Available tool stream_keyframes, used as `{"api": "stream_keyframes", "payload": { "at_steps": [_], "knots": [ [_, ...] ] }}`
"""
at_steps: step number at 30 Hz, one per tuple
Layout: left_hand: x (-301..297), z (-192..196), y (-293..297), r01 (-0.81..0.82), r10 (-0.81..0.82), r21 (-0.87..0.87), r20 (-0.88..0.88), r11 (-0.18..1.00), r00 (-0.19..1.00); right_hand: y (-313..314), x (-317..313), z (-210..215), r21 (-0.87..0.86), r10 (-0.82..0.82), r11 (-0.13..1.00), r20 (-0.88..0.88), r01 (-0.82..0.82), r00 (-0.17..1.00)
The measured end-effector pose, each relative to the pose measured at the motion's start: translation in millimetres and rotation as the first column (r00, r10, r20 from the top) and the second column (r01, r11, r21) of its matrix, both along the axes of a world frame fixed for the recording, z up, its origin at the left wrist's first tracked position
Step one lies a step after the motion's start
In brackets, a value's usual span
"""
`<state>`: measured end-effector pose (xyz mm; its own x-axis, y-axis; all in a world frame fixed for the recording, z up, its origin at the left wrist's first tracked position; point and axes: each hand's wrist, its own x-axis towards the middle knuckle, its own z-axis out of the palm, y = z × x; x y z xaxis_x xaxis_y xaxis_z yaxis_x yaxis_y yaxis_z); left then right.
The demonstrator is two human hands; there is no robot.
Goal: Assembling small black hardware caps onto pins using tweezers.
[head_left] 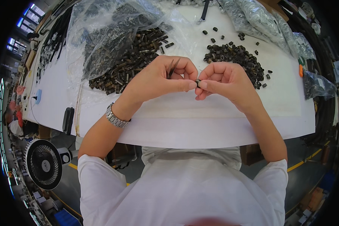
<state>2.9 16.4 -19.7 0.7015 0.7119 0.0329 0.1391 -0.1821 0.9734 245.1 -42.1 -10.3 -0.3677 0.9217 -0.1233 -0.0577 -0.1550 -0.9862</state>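
Over the middle of the white table, my left hand (158,77) and my right hand (229,82) meet fingertip to fingertip. Pinched between them is a small dark part (197,81), mostly covered by the fingers. A dark pointed tool like tweezers (172,69) is also tucked in my left hand, its two tips sticking up past the fingers. Beyond my left hand spreads a heap of dark brown, short block-like pieces (139,47), partly under clear plastic. Behind my right hand lies a pile of small dark ring-like parts (235,54), with several strays around it.
Clear plastic sheeting (101,26) drapes the far left; plastic bags (260,19) lie at the far right. Long black strips (56,34) rest on the left. A black fan (44,164) stands beside the table's near left, below a black oblong object (67,120) at its edge.
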Motion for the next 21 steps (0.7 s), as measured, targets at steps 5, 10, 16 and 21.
{"api": "stream_keyframes", "payload": {
  "at_steps": [5, 10, 16, 21],
  "knots": [
    [8.2, 5.0, -1.0, 0.07, -0.068, -0.251, 0.017, 0.965, 0.998, -4.0, 2.8, -0.5, 0.031, -0.008, 1.0, 0.092, 0.005, 0.996],
    [10.7, -4.9, -1.9, 0.036, -0.033, -0.182, 0.02, 0.983, 0.999, -7.6, -2.0, -3.7, 0.126, -0.098, 0.989, 0.135, 0.081, 0.986],
    [9.9, 1.3, -1.0, 0.042, -0.034, -0.16, 0.051, 0.986, 0.998, -8.4, -4.4, -1.7, 0.187, -0.136, 0.977, 0.154, 0.106, 0.979],
    [8.2, 0.4, 1.8, 0.06, -0.058, -0.2, 0.014, 0.978, 0.998, -11.2, -8.9, -4.6, 0.177, -0.136, 0.978, 0.168, 0.106, 0.976]
  ]
}}
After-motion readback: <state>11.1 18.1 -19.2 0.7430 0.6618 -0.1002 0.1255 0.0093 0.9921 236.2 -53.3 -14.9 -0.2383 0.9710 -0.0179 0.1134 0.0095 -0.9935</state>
